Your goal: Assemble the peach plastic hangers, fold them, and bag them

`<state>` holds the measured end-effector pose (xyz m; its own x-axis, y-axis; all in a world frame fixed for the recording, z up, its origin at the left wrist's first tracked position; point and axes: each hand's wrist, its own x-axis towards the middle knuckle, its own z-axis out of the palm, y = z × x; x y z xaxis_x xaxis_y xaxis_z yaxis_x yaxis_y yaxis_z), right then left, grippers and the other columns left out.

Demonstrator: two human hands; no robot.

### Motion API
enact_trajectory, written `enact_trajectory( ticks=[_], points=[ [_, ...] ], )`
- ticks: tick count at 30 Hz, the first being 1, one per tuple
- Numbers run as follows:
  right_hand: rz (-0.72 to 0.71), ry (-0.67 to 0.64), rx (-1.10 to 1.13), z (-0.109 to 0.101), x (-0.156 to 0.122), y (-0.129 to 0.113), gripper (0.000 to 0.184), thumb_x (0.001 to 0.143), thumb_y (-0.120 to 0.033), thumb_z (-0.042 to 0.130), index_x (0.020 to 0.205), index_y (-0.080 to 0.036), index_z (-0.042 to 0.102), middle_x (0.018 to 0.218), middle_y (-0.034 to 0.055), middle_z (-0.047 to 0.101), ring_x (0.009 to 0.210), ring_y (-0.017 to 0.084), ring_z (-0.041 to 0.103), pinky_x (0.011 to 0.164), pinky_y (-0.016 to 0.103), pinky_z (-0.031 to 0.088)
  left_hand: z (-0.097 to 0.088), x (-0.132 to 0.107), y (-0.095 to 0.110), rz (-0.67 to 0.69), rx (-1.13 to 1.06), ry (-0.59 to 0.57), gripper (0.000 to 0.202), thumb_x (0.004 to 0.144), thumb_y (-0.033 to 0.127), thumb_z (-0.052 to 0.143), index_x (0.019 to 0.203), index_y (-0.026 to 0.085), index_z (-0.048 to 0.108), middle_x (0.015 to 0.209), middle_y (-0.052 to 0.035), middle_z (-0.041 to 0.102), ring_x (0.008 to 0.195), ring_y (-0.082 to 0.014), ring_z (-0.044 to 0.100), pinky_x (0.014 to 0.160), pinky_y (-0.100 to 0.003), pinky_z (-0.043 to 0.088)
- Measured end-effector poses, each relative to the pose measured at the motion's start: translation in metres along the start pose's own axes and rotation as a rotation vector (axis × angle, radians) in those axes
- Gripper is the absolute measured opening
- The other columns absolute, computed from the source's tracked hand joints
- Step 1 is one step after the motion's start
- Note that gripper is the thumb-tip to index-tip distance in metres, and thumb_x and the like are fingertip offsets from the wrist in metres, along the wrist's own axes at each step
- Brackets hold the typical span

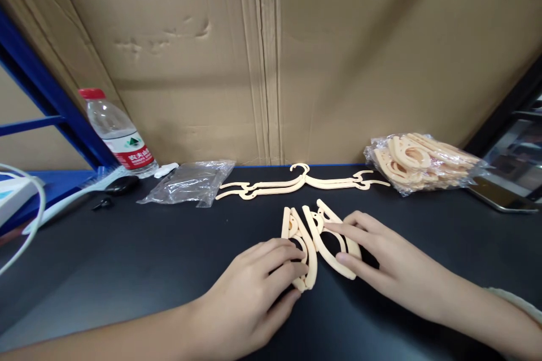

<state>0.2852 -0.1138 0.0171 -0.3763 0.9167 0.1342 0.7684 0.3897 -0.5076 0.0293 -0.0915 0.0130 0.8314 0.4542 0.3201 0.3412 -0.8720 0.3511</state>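
Note:
Two cream plastic folding hangers, folded up, lie side by side on the black table. My left hand [271,276] is closed around the lower part of the left folded hanger [312,271], its fingers over the curved arms. At the other one, my right hand [376,245] grips the outer side of the right folded hanger [328,254], thumb low and forefinger near its hook end. Part of each hanger is hidden beneath my fingers. Just beyond them, two unfolded hangers [328,182] lie with their arms spread and hooks close together.
A clear bag of folded hangers [419,161] sits at the back right, near a phone-like flat object [503,194]. Back left are a flat plastic bag [190,180], a red-capped water bottle [121,132] and a dark mouse-like object [121,185]. A cardboard wall [339,67] closes off the far edge.

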Motion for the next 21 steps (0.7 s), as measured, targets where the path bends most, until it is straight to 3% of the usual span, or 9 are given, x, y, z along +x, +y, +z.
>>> enact_trajectory(
  ticks=[5,11,18,21],
  points=[
    [-0.027,-0.030,-0.153,-0.0011,-0.0024,-0.0021,0.048,0.093,-0.043,0.051,0.136,-0.023,0.046,0.104,0.0089,0.056,0.096,0.026,0.056,0.085,0.045,0.050,-0.0001,-0.0004,-0.0004,0.008,0.001,0.008,0.027,0.090,0.011,0.049,0.114,0.017,0.060,0.114,-0.0085,0.065,0.114,-0.0211,0.055,0.103,-0.034,0.045],
    [-0.051,-0.123,-0.126,-0.0035,-0.0043,-0.0035,0.066,0.082,-0.046,0.067,0.138,-0.022,0.043,0.106,0.0086,0.054,0.096,0.026,0.055,0.086,0.041,0.051,0.0005,-0.0017,-0.0021,-0.005,0.027,0.007,0.026,0.090,0.012,0.048,0.113,0.018,0.060,0.118,-0.0079,0.064,0.120,-0.0218,0.051,0.106,-0.035,0.043],
    [-0.089,-0.107,-0.104,0.0025,-0.0003,0.0021,0.061,0.088,-0.038,0.061,0.143,-0.019,0.040,0.107,0.0100,0.055,0.097,0.024,0.056,0.088,0.040,0.050,0.0038,-0.0040,-0.0071,-0.043,0.072,0.039,0.026,0.090,0.010,0.048,0.110,0.020,0.060,0.119,-0.0068,0.064,0.121,-0.0238,0.050,0.104,-0.040,0.045],
    [-0.162,-0.046,-0.127,0.0040,0.0034,0.0033,0.061,0.087,-0.040,0.062,0.141,-0.018,0.043,0.124,0.0133,0.050,0.110,0.026,0.052,0.095,0.041,0.047,0.0030,-0.0044,-0.0099,-0.062,0.066,0.055,0.027,0.090,0.010,0.047,0.112,0.020,0.059,0.118,-0.0071,0.063,0.119,-0.0231,0.051,0.102,-0.039,0.047]
  ],
)
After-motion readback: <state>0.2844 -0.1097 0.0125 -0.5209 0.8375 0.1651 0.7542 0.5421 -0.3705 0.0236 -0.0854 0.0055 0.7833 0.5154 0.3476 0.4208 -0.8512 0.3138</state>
